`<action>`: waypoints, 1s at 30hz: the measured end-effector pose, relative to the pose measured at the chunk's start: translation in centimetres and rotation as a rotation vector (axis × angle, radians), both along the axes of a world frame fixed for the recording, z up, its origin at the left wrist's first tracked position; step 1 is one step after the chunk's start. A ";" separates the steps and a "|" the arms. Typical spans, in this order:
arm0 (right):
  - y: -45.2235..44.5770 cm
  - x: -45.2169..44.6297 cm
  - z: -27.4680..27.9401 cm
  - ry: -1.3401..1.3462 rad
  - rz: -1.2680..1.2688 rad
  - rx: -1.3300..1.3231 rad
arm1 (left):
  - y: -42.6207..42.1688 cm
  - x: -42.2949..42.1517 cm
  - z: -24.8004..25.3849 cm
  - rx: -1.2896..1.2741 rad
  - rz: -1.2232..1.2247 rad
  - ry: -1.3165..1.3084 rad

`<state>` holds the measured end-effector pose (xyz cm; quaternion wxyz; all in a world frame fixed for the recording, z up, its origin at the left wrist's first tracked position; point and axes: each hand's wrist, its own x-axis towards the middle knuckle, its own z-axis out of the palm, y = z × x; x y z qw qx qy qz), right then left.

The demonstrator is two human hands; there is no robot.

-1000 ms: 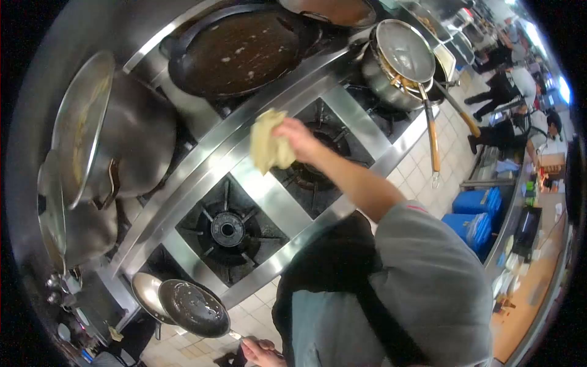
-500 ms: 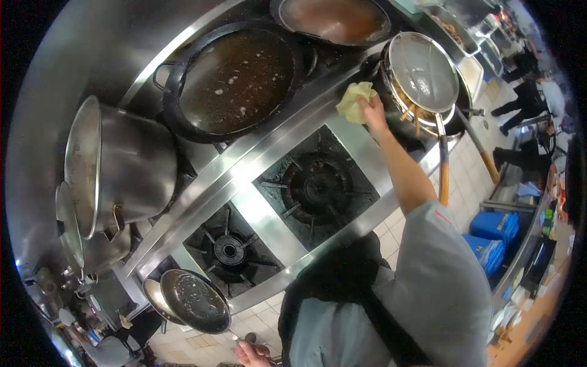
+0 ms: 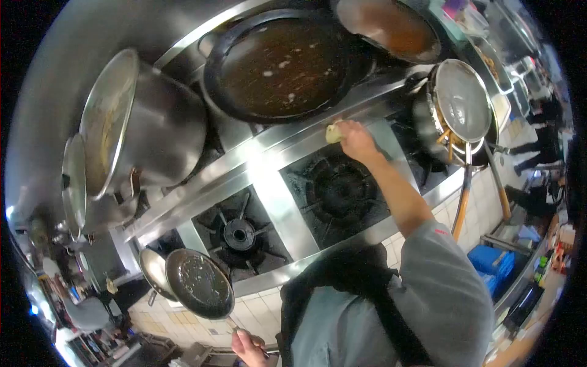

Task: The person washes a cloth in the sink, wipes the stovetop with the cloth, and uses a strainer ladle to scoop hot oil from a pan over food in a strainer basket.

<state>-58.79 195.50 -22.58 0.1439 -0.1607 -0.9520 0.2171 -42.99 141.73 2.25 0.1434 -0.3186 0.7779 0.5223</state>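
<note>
My right hand [image 3: 358,140] is closed round a crumpled pale yellow cloth [image 3: 334,134]. It rests at the steel ledge [image 3: 293,145] behind the larger burner [image 3: 340,188], and most of the cloth is hidden by my fingers. Low in the view, my left hand [image 3: 249,347] grips the handle of a dark frying pan [image 3: 199,283]. The pan's inside is wet and spotted with pale residue. It is beside the smaller burner [image 3: 239,235], overlapping a second pan [image 3: 155,272].
Behind the ledge stand a large wok of brown liquid [image 3: 284,70], another pan of brown liquid [image 3: 391,27] and a tall steel pot [image 3: 165,125]. At right, a long-handled strainer [image 3: 463,101] lies over a pot. People stand farther right.
My right hand has moved left along the steel with the cloth, away from the strainer pot. The left hand still holds the frying pan. The whole view has shifted slightly.
</note>
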 end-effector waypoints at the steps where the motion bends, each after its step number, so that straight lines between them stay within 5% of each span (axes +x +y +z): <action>1: -1.1 -1.1 -0.6 -0.006 0.031 -0.005 | -0.3 -0.3 -0.3 -0.005 0.031 -0.006; 18: -23.6 -11.2 -3.1 -0.010 0.558 -0.247 | -12.5 5.1 -4.1 0.148 0.142 0.090; 30: -28.2 4.8 0.2 -0.098 0.641 -0.441 | -17.3 0.8 -7.5 0.307 -0.071 0.150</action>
